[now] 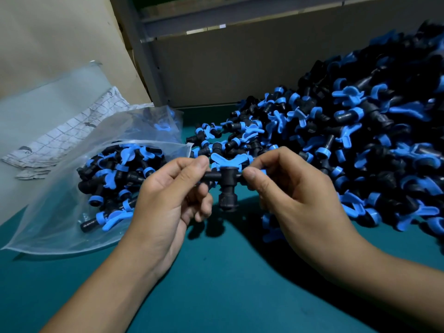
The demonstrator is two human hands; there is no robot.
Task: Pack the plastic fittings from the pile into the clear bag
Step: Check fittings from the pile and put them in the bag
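both hands point(168, 195) point(288, 188) pinching one fitting point(225, 181), pile point(360, 140) right, part-filled clear bag point(60, 212) left, patterned cloth point(72, 138) behind

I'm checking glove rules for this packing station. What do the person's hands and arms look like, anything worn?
Both are bare: the left hand and right hand wear no gloves, rings or watch, and no sleeves show on the forearms. Fingernails are short and unpainted.

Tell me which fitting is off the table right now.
The black tee fitting with the blue handle, pinched between left hand and right hand; the rest lie in the pile or bag.
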